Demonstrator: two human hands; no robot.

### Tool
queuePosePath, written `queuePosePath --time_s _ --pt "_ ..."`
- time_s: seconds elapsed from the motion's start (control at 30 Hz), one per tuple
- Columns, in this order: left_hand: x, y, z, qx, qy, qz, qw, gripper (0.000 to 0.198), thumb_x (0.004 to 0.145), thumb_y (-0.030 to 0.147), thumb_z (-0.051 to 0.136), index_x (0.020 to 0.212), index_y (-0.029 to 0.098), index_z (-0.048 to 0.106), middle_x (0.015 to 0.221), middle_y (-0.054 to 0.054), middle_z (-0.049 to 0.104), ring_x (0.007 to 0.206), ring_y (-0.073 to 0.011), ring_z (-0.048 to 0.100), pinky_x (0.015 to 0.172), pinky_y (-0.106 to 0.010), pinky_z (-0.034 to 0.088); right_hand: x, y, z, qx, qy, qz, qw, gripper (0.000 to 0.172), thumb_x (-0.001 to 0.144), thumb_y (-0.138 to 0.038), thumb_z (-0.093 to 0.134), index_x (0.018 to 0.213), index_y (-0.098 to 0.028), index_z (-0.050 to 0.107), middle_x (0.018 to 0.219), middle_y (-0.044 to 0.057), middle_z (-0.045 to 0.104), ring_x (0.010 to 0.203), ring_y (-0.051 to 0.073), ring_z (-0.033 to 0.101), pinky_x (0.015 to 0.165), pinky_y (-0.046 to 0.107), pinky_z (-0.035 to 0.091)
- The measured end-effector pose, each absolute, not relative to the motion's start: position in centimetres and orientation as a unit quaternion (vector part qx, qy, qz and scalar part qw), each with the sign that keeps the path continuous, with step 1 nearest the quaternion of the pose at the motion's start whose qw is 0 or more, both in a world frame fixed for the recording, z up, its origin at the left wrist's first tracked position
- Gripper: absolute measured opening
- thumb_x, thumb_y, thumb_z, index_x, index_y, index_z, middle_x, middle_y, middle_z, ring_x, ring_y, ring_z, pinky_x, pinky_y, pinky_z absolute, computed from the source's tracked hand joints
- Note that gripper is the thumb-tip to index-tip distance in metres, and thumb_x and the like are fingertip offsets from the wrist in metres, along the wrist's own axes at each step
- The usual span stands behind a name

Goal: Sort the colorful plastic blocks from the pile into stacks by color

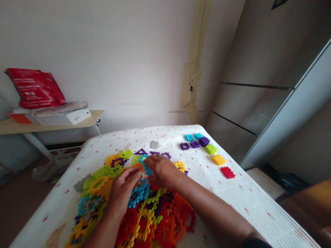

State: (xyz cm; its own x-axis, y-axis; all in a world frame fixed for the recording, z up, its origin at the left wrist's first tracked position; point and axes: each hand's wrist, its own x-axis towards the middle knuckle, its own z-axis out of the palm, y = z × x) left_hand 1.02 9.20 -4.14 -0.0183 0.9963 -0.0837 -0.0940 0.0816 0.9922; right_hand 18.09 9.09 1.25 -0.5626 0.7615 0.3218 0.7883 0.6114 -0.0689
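Head view: left hand [126, 184] curled inward, right hand [163, 171] bent palm-down, both over the plastic pieces [139, 195] heaped on white cloth [170, 137]; whether either grips one, I cannot tell.

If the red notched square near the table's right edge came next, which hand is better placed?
Probably the right hand; it is nearer the red notched square, while the left hand lies farther left.

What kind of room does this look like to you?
Probably a room in a home, though I can't be sure: a tall grey panelled cabinet, a white red-speckled tablecloth, and a heap of colourful, notched plastic pieces suggest it.
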Motion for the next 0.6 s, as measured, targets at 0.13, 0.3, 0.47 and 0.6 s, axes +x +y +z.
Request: queuePosePath --time_s 0.13,0.3,0.47,0.6 --pt "1.0 9.0 -3.6 0.450 0.526 0.506 0.514 0.054 0.056 0.051 0.073 0.095 0.014 0.063 0.064 -0.001 0.064 0.054 -0.0118 0.051 0.049 -0.021 0.040 24.8 13.0 3.3 -0.555 -0.816 -0.044 0.159 0.051 0.075 -0.027 0.063 0.122 -0.017 0.050 0.117 0.011 0.059 0.103 0.023 0.055 0.084 0.031 0.044" --pt "0.8 9.0 -3.1 0.461 0.549 0.493 0.493 0.050 0.055 0.051 0.073 0.091 0.016 0.066 0.067 -0.001 0.065 0.058 -0.0130 0.054 0.053 -0.022 0.043 35.4 19.1 5.7 -0.743 -0.666 -0.059 0.005 0.057 0.075 -0.029 0.064 0.129 -0.021 0.046 0.120 0.010 0.059 0.106 0.024 0.057 0.084 0.029 0.044" --pt "0.6 9.0 -3.3 0.453 0.571 0.482 0.487 0.049 0.054 0.051 0.072 0.090 0.018 0.066 0.070 -0.002 0.067 0.061 -0.0151 0.057 0.056 -0.023 0.046 41.1 22.9 5.1 -0.778 -0.624 -0.029 -0.064 0.061 0.068 -0.024 0.071 0.126 -0.022 0.052 0.121 0.011 0.059 0.105 0.025 0.058 0.080 0.030 0.047" --pt "0.6 9.2 -3.4 0.445 0.586 0.475 0.482 0.048 0.054 0.052 0.071 0.090 0.020 0.066 0.074 -0.003 0.069 0.067 -0.0183 0.061 0.059 -0.025 0.048 42.2 24.6 3.4 -0.781 -0.616 -0.007 -0.099 0.062 0.061 -0.021 0.076 0.120 -0.021 0.058 0.116 0.012 0.061 0.098 0.026 0.061 0.077 0.033 0.049"
